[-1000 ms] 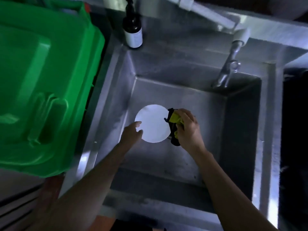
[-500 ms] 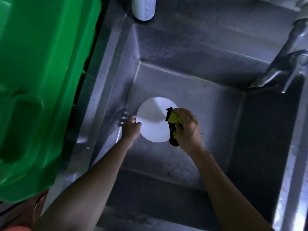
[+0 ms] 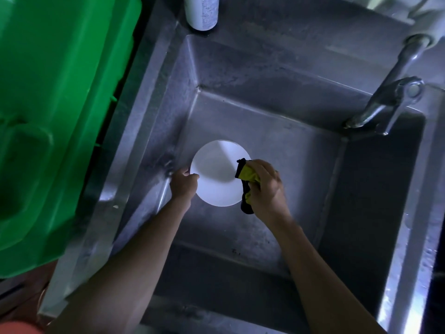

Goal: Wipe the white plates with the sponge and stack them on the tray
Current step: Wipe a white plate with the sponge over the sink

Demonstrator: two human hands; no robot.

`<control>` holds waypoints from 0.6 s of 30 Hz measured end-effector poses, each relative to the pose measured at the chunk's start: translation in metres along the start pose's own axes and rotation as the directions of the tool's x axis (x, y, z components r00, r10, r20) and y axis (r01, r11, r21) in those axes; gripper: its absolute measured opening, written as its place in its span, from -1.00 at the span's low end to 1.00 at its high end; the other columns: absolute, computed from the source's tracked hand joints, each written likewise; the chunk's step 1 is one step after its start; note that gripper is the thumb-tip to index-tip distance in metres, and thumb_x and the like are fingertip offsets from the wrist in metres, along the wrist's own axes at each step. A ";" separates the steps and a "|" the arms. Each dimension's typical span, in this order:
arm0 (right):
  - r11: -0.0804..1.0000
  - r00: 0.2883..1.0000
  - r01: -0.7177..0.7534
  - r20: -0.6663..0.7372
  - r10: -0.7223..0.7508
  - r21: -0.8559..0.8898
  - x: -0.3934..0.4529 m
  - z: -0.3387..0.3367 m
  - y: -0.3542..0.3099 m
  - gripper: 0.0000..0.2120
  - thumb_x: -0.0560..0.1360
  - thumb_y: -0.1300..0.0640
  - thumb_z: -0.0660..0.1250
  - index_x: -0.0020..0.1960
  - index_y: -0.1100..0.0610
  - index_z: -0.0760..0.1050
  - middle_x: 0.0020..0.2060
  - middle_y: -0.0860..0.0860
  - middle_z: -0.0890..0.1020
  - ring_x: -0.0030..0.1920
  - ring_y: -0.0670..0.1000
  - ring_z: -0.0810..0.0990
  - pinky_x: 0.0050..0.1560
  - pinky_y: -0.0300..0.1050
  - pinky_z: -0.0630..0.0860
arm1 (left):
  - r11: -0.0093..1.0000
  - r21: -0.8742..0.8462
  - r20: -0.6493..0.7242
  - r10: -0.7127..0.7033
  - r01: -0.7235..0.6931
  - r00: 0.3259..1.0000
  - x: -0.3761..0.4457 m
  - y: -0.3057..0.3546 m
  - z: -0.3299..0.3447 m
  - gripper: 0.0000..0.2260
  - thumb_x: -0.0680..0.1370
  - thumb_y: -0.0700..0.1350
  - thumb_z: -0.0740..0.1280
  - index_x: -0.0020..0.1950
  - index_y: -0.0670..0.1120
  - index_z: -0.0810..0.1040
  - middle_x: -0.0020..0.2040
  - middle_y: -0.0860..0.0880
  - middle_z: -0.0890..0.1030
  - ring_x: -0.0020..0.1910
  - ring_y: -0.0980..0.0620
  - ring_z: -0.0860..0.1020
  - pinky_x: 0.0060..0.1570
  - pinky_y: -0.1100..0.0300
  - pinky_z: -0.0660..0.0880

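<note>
A round white plate [image 3: 216, 174] is down inside the steel sink [image 3: 301, 165], near its left wall. My left hand [image 3: 183, 183] grips the plate's left rim, thumb over the edge. My right hand [image 3: 266, 186] holds a yellow and black sponge [image 3: 246, 183] against the plate's right edge. The sponge's black side hangs below my fingers. No other plates show.
A large green plastic tray or crate [image 3: 55, 112] fills the left side beside the sink. A bottle with a white label [image 3: 201, 12] stands on the rim at the back. A metal tap [image 3: 385, 102] juts over the sink's right back corner.
My left hand went from lying open at the plate's edge to gripping its rim. The plate has tilted slightly. The camera has moved closer to the sink. The sponge stays at the plate's right edge.
</note>
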State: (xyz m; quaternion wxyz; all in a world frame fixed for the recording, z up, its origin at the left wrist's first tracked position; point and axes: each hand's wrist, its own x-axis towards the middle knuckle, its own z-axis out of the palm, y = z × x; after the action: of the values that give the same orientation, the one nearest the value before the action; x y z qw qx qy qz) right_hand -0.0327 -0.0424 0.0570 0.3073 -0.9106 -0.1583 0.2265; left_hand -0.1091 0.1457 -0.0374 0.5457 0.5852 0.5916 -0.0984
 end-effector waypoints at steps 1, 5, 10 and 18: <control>1.000 1.000 0.002 0.004 -0.002 -0.003 -0.002 0.000 0.000 -0.42 0.40 0.50 0.25 0.35 0.13 0.52 0.34 0.04 0.50 0.27 0.17 0.44 0.20 -0.19 0.31 | 1.000 0.000 0.006 0.006 -0.006 1.000 -0.002 -0.001 0.000 -0.77 0.32 -0.15 0.30 -0.06 -0.01 0.61 -0.12 0.03 0.65 0.08 -0.19 0.62 0.12 -0.20 0.61; 1.000 1.000 0.007 0.007 -0.007 0.006 -0.012 -0.002 -0.001 -0.44 0.41 0.50 0.25 0.34 0.13 0.53 0.32 0.03 0.52 0.30 0.14 0.43 0.22 -0.21 0.32 | 0.998 -0.019 0.019 -0.055 0.055 0.998 -0.004 -0.005 0.002 -0.78 0.46 -0.31 0.35 0.06 -0.11 0.63 0.07 -0.17 0.66 0.14 -0.25 0.61 0.13 -0.20 0.61; 0.998 0.999 -0.013 -0.033 0.016 0.065 -0.030 -0.003 -0.007 -0.46 0.40 0.53 0.26 0.33 0.20 0.53 0.31 0.08 0.51 0.35 0.14 0.42 0.34 -0.32 0.28 | 0.984 -0.066 0.174 -0.154 0.168 0.973 -0.014 -0.001 0.003 -0.62 0.55 -0.36 0.32 0.36 -0.16 0.48 0.26 -0.19 0.56 0.17 -0.21 0.55 -0.10 -0.02 0.60; 0.994 0.995 -0.007 -0.103 0.018 0.113 -0.058 -0.016 -0.022 -0.44 0.37 0.53 0.28 0.33 0.22 0.53 0.33 0.10 0.52 0.34 0.16 0.47 0.39 -0.02 0.38 | 0.957 -0.179 0.363 -0.151 0.228 0.920 -0.050 0.012 -0.012 -0.45 0.51 -0.49 0.16 0.45 -0.12 0.44 0.33 -0.23 0.54 0.23 -0.31 0.56 -0.22 -0.10 0.68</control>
State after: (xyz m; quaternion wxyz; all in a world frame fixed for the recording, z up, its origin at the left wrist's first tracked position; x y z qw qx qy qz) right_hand -0.0774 -0.0581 0.1006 0.3645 -0.9033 -0.1234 0.1895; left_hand -0.1198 0.1287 0.0111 0.6895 0.4352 0.5481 -0.1867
